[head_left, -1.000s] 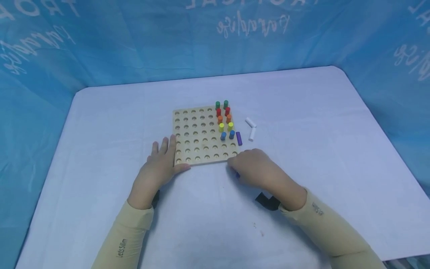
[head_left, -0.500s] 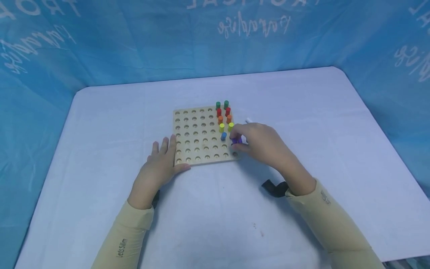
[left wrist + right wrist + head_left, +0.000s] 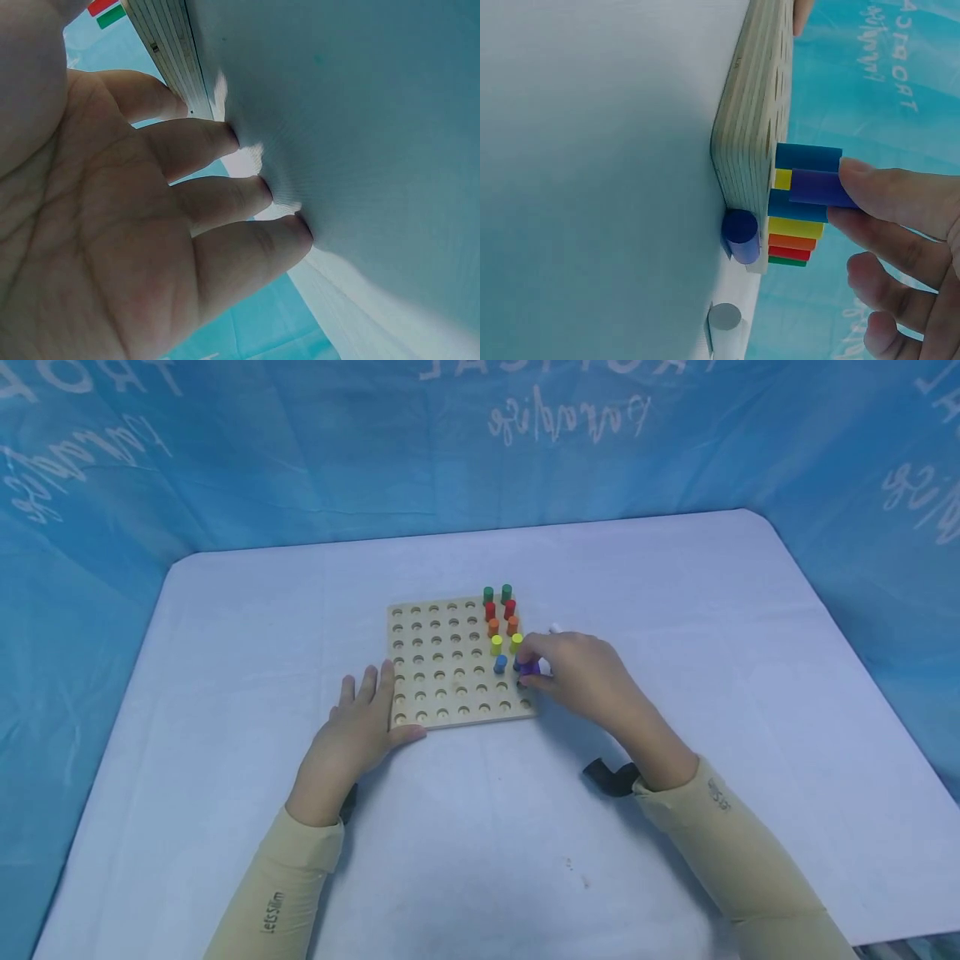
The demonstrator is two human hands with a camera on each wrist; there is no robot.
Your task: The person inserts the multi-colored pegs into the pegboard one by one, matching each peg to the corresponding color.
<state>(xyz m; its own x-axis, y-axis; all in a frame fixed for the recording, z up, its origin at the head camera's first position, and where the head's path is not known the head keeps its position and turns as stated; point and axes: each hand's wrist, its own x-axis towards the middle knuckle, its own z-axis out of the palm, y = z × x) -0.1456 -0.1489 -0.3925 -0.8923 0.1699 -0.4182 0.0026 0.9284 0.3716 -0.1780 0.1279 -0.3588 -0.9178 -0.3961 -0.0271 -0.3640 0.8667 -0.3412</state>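
A square wooden pegboard [image 3: 438,664] lies on the table, with paired green, red, orange, yellow and blue pegs [image 3: 500,665] upright along its right side. My left hand [image 3: 352,727] rests against the board's left edge, fingers straight and thumb at the near corner. In the left wrist view its fingertips touch the tablecloth. Over the board's right edge, my right hand [image 3: 581,677] pinches a purple peg [image 3: 821,187] between thumb and index finger, beside the blue pegs. The peg's lower end appears above the board surface in the right wrist view.
Another purple peg [image 3: 741,236] lies on the table against the board's right side. A white peg [image 3: 725,319] lies farther along; in the head view my right hand mostly hides the loose pegs. A blue printed cloth [image 3: 315,452] hangs behind the table.
My right hand has gone from the table by the board's near right corner to beside the blue pegs, bringing a purple peg. The left hand has stayed in place.
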